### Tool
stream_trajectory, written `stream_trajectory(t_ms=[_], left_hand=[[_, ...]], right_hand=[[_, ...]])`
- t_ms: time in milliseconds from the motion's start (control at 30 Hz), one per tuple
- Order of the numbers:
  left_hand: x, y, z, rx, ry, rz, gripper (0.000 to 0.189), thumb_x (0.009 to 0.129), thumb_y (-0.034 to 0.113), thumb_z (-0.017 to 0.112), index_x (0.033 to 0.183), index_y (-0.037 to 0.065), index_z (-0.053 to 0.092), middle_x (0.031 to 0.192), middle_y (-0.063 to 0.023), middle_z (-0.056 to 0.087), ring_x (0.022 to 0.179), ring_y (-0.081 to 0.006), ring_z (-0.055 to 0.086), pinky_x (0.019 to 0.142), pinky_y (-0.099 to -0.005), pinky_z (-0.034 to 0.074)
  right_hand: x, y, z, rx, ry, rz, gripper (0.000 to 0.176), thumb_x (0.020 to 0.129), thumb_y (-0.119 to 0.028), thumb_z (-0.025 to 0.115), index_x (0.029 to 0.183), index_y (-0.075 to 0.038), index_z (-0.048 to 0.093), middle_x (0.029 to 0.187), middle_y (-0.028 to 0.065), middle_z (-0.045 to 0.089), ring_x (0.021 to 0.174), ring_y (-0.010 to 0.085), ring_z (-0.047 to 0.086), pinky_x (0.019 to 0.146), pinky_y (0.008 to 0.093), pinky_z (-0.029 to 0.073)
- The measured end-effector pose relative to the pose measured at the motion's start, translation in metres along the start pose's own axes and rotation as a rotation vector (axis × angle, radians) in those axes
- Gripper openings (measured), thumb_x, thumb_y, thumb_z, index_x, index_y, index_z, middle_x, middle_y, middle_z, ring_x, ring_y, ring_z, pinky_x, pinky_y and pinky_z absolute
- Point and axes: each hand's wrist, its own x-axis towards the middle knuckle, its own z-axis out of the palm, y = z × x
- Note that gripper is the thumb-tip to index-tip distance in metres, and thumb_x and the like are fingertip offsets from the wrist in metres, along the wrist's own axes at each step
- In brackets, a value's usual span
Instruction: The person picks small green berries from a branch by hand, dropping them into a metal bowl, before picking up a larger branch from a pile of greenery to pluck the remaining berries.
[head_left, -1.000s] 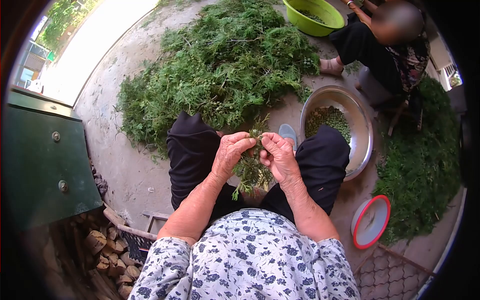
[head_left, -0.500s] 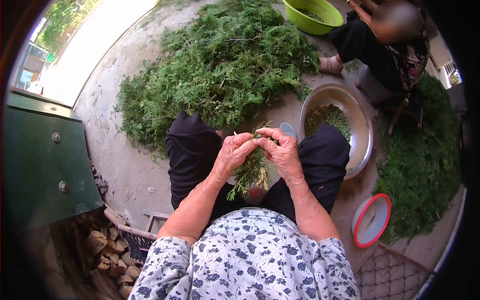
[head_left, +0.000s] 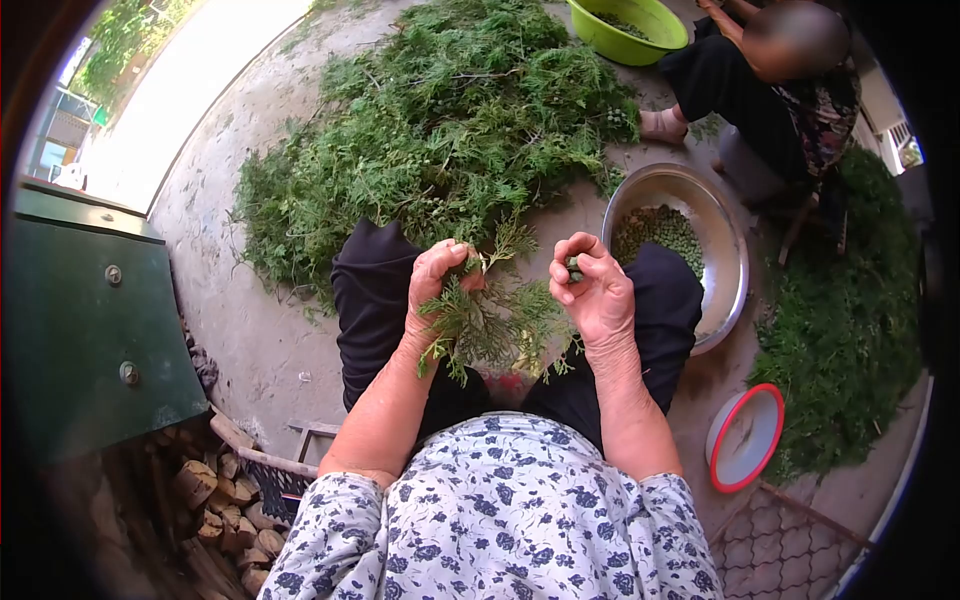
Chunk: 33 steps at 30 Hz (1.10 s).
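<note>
My left hand [head_left: 440, 275] is closed round the stem of a green conifer sprig [head_left: 495, 315], whose leafy tips hang over my lap. Apart from it, to the right, my right hand [head_left: 595, 280] curls its fingers round small green cones [head_left: 573, 268]; how many is hidden by the fingers. Beyond my right knee stands a wide metal basin [head_left: 735, 270] with a heap of green cones [head_left: 670, 238] at its bottom. A large pile of cut conifer branches [head_left: 440, 140] lies on the ground ahead of me.
Another person [head_left: 780, 100] sits at the upper right near a lime-green basin [head_left: 660, 50]. More greenery [head_left: 850, 330] lies at the right, beside a red-rimmed white bowl [head_left: 715, 455]. Chopped firewood [head_left: 235, 530] and a green metal panel [head_left: 100, 320] are on my left.
My hands were together at the sprig and have moved apart. The left keeps the sprig, now spread out to view; the right has come away rightward with green cones in its fingers.
</note>
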Motion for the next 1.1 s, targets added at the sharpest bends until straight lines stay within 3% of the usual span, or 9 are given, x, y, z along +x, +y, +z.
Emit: stream_trajectory(t_ms=[167, 300, 367, 500, 533, 833, 967, 1033, 1100], left_hand=[[0.005, 0.011, -0.004, -0.463, -0.202, -0.018, 0.023, 0.085, 0.02, 0.048, 0.073, 0.004, 0.06, 0.047, 0.001, 0.041, 0.047, -0.0107, 0.032, 0.046, -0.026, 0.027], [0.01, 0.008, -0.013, -0.569, -0.228, 0.022, 0.025, 0.087, 0.021, 0.045, 0.077, 0.005, 0.062, 0.048, 0.0018, 0.042, 0.047, -0.0109, 0.033, 0.042, -0.025, 0.03], [0.011, 0.008, -0.016, -0.62, -0.255, -0.009, 0.025, 0.088, 0.022, 0.044, 0.08, 0.006, 0.062, 0.049, 0.0022, 0.043, 0.048, -0.0113, 0.034, 0.035, -0.0254, 0.033], [0.011, 0.01, -0.012, -0.693, -0.278, -0.033, 0.025, 0.089, 0.022, 0.042, 0.084, 0.006, 0.061, 0.051, 0.0022, 0.043, 0.049, -0.012, 0.036, 0.029, -0.0256, 0.034], [0.01, 0.01, -0.012, -0.713, -0.245, -0.037, 0.026, 0.09, 0.021, 0.041, 0.085, 0.004, 0.06, 0.051, 0.0011, 0.042, 0.05, -0.0125, 0.036, 0.036, -0.0259, 0.034], [0.011, 0.003, -0.003, -0.845, -0.111, -0.041, 0.019, 0.087, 0.021, 0.051, 0.084, 0.003, 0.056, 0.055, -0.0006, 0.041, 0.053, -0.0129, 0.036, 0.052, -0.0263, 0.033], [0.013, -0.01, -0.011, -0.859, -0.027, -0.016, 0.027, 0.078, 0.025, 0.061, 0.091, 0.002, 0.054, 0.068, -0.0013, 0.048, 0.062, -0.0135, 0.04, 0.058, -0.0276, 0.035], [0.011, -0.015, -0.009, -0.851, 0.26, -0.067, 0.034, 0.075, 0.026, 0.065, 0.095, 0.002, 0.054, 0.075, -0.0054, 0.054, 0.071, -0.0166, 0.049, 0.063, -0.0308, 0.039], [0.008, -0.023, -0.021, -0.901, 0.149, -0.06, 0.035, 0.074, 0.027, 0.065, 0.099, 0.004, 0.056, 0.085, -0.0086, 0.058, 0.081, -0.0197, 0.054, 0.068, -0.0338, 0.041]], right_hand=[[0.001, -0.001, -0.013, 0.03, -0.019, -0.005, 0.026, 0.083, -0.026, 0.064, 0.087, -0.001, 0.057, 0.077, 0.0056, 0.054, 0.062, 0.0118, 0.051, 0.044, 0.0206, 0.035], [-0.002, -0.009, -0.018, -0.3, 0.073, 0.076, 0.017, 0.082, -0.014, 0.066, 0.093, -0.003, 0.062, 0.069, -0.0007, 0.055, 0.053, 0.0041, 0.047, 0.04, 0.0172, 0.03], [-0.005, -0.011, -0.012, -0.824, 0.048, 0.16, 0.016, 0.081, -0.013, 0.067, 0.093, -0.002, 0.064, 0.074, 0.0008, 0.058, 0.054, 0.0006, 0.046, 0.04, 0.0154, 0.029], [-0.006, 0.004, 0.0, -1.309, -0.244, -0.022, 0.035, 0.074, -0.015, 0.07, 0.103, 0.003, 0.063, 0.086, 0.0095, 0.066, 0.076, 0.0116, 0.06, 0.066, 0.0249, 0.046], [-0.006, 0.002, 0.008, -1.336, -0.249, 0.135, 0.04, 0.072, -0.016, 0.071, 0.107, 0.002, 0.061, 0.095, 0.012, 0.066, 0.086, 0.0162, 0.061, 0.081, 0.0284, 0.045], [-0.007, 0.026, -0.003, -1.408, -0.331, 0.251, 0.024, 0.076, -0.018, 0.069, 0.089, 0.001, 0.064, 0.067, 0.0007, 0.058, 0.062, 0.0085, 0.05, 0.056, 0.0246, 0.039], [-0.013, 0.017, 0.012, -1.149, -0.237, 0.426, 0.015, 0.079, -0.018, 0.068, 0.076, -0.005, 0.062, 0.057, -0.0074, 0.044, 0.047, 0.0011, 0.036, 0.042, 0.0188, 0.025], [-0.013, 0.014, 0.007, -0.904, -0.217, 0.518, 0.014, 0.079, -0.015, 0.067, 0.075, -0.004, 0.06, 0.056, -0.0073, 0.043, 0.045, 0.0011, 0.033, 0.04, 0.0189, 0.023], [-0.014, 0.014, 0.006, -0.867, -0.22, 0.521, 0.014, 0.079, -0.013, 0.067, 0.074, -0.004, 0.058, 0.055, -0.007, 0.042, 0.044, 0.0011, 0.032, 0.039, 0.019, 0.021]])
